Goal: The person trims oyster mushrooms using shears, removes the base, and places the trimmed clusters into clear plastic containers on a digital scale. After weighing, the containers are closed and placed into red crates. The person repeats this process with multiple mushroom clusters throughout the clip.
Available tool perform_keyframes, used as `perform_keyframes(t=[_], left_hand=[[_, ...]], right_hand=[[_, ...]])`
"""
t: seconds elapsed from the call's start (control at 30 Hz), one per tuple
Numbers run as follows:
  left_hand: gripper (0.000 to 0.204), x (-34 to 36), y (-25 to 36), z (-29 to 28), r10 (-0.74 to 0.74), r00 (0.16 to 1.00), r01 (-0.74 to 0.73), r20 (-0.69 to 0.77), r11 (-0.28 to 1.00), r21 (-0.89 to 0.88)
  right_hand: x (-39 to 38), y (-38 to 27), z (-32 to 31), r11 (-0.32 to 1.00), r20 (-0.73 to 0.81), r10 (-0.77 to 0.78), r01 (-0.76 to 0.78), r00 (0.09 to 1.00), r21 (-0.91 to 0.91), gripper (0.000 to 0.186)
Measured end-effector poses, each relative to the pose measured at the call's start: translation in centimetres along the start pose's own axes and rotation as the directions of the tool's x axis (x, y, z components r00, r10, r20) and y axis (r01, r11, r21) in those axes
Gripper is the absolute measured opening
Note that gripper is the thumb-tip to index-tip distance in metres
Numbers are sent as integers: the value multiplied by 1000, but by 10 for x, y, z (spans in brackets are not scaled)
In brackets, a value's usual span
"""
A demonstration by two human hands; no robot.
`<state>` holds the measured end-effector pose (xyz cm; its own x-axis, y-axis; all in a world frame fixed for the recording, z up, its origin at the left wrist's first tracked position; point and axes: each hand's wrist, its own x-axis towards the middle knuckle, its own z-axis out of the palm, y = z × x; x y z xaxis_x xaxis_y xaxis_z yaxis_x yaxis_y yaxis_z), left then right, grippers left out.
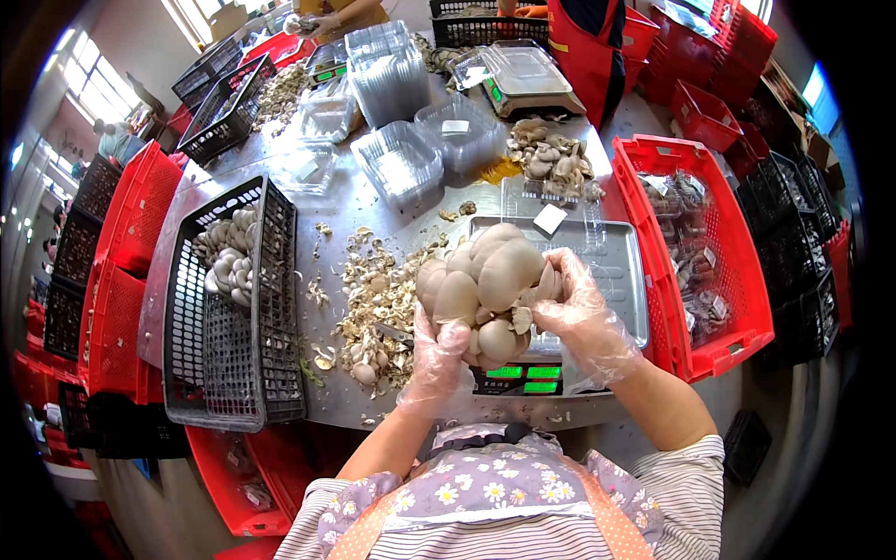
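Both hands close around one large mushroom cluster (485, 280), the left hand (435, 364) cupping its near left side, and the right hand (583, 322), thumb and fingers at its right edge, gripping by the small caps there. Both wear thin, clear film gloves; slick film against smooth caps could let the cluster roll out of the grip, and a hard squeeze from the right fingers could snap those small caps off or split the clump at its base. Directly below the grip is a weighing scale (623, 280) with a lit green display (523, 379), so a dropped piece could land on its pan and throw off the reading. Just left of the grip lies a heap of trimmings (373, 308); if the cluster sagged that way, scraps could stick to it. Just beyond the grip, a clear plastic piece (525, 201) with a white label lies over the pan, where a stray knuckle could shove it. Farther left stands a black crate (224, 369) with more clusters (231, 252); to the right, a red crate (665, 285) holds packed mushrooms (698, 252). Farther ahead are loose mushrooms (553, 161) and stacked clear containers (387, 79), which look easy to topple if bumped.
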<state>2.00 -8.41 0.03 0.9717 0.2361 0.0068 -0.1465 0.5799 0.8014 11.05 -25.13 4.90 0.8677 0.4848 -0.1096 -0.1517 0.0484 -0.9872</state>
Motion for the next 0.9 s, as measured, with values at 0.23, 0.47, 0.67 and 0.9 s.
perform_keyframes(t=[0.23,0.47,0.67,0.9], left_hand=[[95,1,-6,-7,-22,1000,22,-7,1000,7],[51,-4,-9,-2,-240,971,235,2,947,-219],[35,9,-11,-15,-187,948,303,259,785,-541],[27,7,10,-19,-285,957,234,-51,864,-445]], right_hand=[[-4,0,-2,999,-39,3,-4,999,-38,34],[-10,-7,-10,975,39,79,-86,996,205,30],[-29,-9,-37,931,108,122,-151,987,332,33],[-74,42,-21,888,370,365,-201,854,-413,38]])
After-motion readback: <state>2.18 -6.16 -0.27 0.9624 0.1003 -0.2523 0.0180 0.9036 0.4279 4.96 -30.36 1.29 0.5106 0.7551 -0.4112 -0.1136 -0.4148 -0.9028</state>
